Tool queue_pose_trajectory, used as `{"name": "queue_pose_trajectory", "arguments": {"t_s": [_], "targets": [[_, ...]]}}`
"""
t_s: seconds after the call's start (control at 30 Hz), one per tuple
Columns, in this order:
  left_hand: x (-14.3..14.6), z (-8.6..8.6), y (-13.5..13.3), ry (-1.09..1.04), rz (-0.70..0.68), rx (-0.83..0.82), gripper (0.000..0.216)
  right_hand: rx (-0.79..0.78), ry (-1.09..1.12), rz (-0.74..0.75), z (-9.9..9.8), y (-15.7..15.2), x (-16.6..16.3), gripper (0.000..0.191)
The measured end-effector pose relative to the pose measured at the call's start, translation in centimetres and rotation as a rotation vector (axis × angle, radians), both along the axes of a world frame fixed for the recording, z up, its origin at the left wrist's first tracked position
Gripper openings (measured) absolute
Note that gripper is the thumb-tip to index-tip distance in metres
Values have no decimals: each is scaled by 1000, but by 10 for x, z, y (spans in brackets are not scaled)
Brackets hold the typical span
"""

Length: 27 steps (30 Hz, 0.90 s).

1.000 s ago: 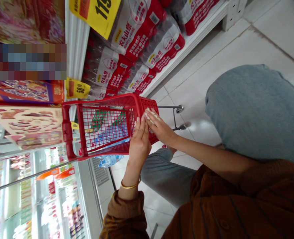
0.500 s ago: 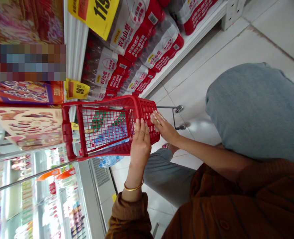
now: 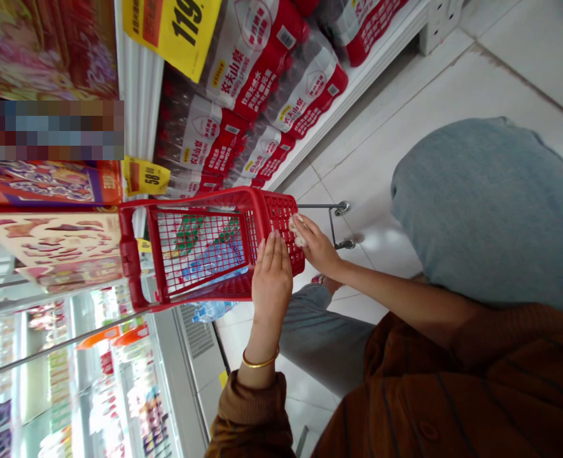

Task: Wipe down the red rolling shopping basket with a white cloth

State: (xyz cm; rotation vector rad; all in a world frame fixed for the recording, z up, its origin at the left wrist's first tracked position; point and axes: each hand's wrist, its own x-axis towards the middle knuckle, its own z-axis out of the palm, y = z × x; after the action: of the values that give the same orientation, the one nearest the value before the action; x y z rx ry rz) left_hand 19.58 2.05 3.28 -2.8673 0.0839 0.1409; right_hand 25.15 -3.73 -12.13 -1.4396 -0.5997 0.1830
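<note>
A red plastic shopping basket cart (image 3: 258, 213) stands on its side in this turned view, its handle at the left and wheels at the right. My left hand (image 3: 272, 280), with a gold bangle at the wrist, lies flat against the basket's rim, fingers stretched out and close together. Beside it my right hand (image 3: 317, 245) presses a crumpled whitish cloth or tissue (image 3: 298, 230) onto the perforated lower wall of the basket. Through the mesh show blue-labelled water bottles (image 3: 214, 261) and a green-and-white package (image 3: 188, 234); the rest is partly hidden.
Shrink-wrapped packs of red-labelled bottles (image 3: 305, 95) fill a white shelf (image 3: 357, 86) alongside, with yellow price tags (image 3: 173, 32). Boxes (image 3: 56, 245) are stacked at the left. A lit refrigerated display (image 3: 81, 375) is at lower left. My bent knee (image 3: 481, 203) is over the tiled floor.
My left hand has shifted slightly down and right along the rim, its fingers closer together. More of the whitish cloth shows under my right hand. The whole view has drifted slightly.
</note>
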Motion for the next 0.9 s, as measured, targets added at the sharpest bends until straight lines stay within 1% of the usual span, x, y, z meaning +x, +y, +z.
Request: {"name": "queue_pose_trajectory", "arguments": {"t_s": [0.13,0.23,0.53,0.63,0.77,0.9], "targets": [[0,-1,0,-8,19,-22,45,115,-97,61,27,-3,10,57],[-1,-2,-1,-29,15,-19,42,143,-142,86,31,-1,13,52],[-5,-2,-3,-43,11,-45,45,36,-193,111,10,1,8,48],[-6,-2,-4,-46,10,-51,44,8,-212,87,3,1,5,50],[-7,-3,-5,-56,26,-88,47,-15,-218,53,-10,2,-1,56],[-9,-4,-5,-62,14,-87,44,-34,-201,52,-23,2,-5,58]]}}
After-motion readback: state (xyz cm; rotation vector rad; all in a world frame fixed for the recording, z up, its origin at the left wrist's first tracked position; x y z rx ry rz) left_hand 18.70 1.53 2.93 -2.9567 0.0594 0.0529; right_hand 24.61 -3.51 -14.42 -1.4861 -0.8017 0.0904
